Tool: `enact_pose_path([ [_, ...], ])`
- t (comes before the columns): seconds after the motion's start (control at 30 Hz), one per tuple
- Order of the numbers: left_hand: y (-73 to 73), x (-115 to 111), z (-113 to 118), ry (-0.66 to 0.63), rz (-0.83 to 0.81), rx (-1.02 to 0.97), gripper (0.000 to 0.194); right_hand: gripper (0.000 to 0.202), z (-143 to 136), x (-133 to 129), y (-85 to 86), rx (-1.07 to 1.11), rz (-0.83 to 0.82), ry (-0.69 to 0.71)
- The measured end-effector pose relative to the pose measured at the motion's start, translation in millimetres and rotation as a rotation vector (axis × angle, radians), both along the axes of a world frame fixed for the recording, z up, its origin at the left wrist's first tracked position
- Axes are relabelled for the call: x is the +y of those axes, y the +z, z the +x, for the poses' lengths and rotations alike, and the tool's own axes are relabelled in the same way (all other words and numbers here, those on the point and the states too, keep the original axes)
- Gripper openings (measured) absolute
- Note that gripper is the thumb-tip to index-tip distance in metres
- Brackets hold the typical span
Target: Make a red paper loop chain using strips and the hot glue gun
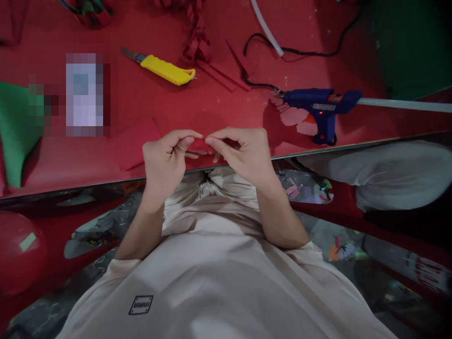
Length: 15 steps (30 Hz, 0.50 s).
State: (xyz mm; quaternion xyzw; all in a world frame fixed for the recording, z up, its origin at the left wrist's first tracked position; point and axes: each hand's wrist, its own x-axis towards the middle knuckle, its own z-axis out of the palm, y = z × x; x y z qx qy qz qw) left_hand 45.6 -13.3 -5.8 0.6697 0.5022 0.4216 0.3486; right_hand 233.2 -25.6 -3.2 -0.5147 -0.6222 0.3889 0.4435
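Observation:
At the table's near edge, both hands are closed in a pinch with fingertips almost meeting. Between them is a small red paper piece, hard to separate from the red table behind it. My left hand grips its left end between thumb and forefinger. My right hand grips the right end the same way. A red paper sheet lies just left of my left hand. To the right of my right hand rests a blue glue gun with its light on and a glue stick in its back.
A yellow utility knife lies beyond my hands, blade out. Near it are a red paper chain and loose red strips. A black cord runs behind the glue gun. Green sheets lie left; another person's leg is at right.

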Motion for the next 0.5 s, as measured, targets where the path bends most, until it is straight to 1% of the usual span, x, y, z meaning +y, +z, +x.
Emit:
enact_pose_path([
  [0.1,-3.0,0.0,1.2,0.065,0.015,-0.017,0.033,0.026,4.6,0.9,-6.1,0.098,-0.075,-0.026],
  [0.2,-5.1,1.1,1.0,0.126,-0.045,-0.070,0.032,0.026,7.6,0.4,-11.0,0.158,-0.077,-0.100],
  [0.27,-4.9,2.4,-0.7,0.094,-0.093,-0.110,0.032,0.027,8.1,-0.6,-11.3,0.169,-0.070,-0.123],
  [0.37,-2.2,3.8,-4.0,0.003,-0.145,-0.128,0.033,0.029,6.9,-1.9,-8.2,0.167,-0.107,-0.088],
  [0.5,2.7,3.1,-6.0,0.005,-0.156,-0.125,0.037,0.036,4.4,-2.4,-3.7,0.221,-0.131,-0.036],
])
